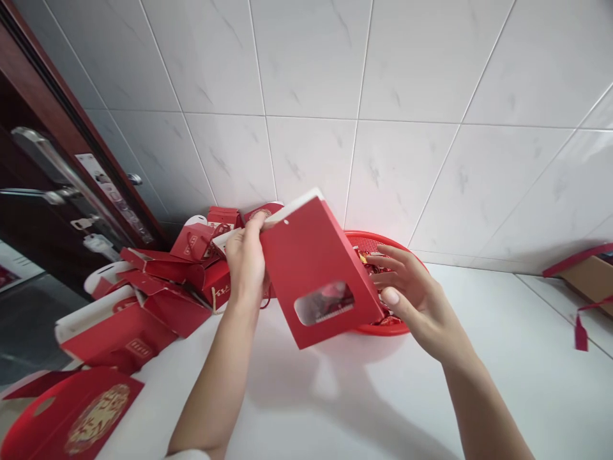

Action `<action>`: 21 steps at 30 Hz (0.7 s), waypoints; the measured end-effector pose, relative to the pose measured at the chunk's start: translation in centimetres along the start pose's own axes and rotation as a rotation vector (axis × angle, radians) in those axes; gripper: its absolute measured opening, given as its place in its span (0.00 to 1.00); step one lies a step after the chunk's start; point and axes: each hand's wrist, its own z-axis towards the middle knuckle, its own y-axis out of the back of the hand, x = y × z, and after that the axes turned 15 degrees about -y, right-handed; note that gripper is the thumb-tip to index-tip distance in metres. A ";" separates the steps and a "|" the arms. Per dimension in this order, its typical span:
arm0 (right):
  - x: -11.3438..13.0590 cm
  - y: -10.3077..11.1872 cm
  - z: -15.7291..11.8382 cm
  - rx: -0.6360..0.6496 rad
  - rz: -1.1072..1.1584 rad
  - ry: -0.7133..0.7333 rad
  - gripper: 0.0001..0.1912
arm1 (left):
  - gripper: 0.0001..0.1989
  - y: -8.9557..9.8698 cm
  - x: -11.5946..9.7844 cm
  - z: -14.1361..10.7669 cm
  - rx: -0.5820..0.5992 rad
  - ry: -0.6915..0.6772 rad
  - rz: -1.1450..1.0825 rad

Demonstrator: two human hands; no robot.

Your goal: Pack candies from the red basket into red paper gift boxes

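A red box is held tilted in the air above the white bench, its cut-out window turned toward the camera near the lower end and a white edge shown along the top. With the box taken as the clock's centre, a red basket is found at 3 o'clock, its near-side rim partly covered by the box and its far rim set close to the tiled wall, by which movement is bounded at 12 o'clock. White bench surface, crossed by shadows, is offered from 4 to 6 o'clock. One held box and one basket are counted; the wrapped pieces in the basket are too overlapped for counting, as is the heap of red boxes from 8 to 10 o'clock. One larger box with a gold emblem is seen at 8 o'clock, and one brown-sided box well apart at 3 o'clock. The upper left edge of the held box is clamped by the left hand. The right hand is held wide, thumb and fingers apart, just beside the box's right edge and over the basket; whether the box is touched by it cannot be told. Farthest out, at 10 o'clock, a dark door is fitted with a metal handle.
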 end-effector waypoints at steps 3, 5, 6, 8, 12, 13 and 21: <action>-0.2 0.2 0.2 -0.011 0.005 -0.018 0.30 | 0.17 0.1 0.3 0.0 0.098 0.029 0.059; -0.2 0.2 0.3 0.017 -0.006 -0.064 0.32 | 0.19 0.0 0.6 -0.4 0.185 0.043 0.070; -0.3 0.2 0.3 0.036 -0.010 -0.087 0.32 | 0.19 -0.1 0.8 -0.6 0.211 0.041 0.064; -0.3 0.2 0.4 0.066 -0.013 -0.113 0.33 | 0.20 -0.2 0.9 -1.0 0.239 0.039 0.048; -0.3 0.1 0.5 0.055 -0.003 -0.126 0.31 | 0.18 -0.4 0.8 -1.4 0.252 0.023 0.050; -0.2 0.2 0.5 0.056 -0.002 -0.133 0.31 | 0.18 -0.4 0.8 -1.4 0.255 0.017 0.059; -0.3 0.8 0.6 -0.036 -0.086 -0.087 0.29 | 0.23 -0.6 2.7 -0.1 0.226 0.200 0.067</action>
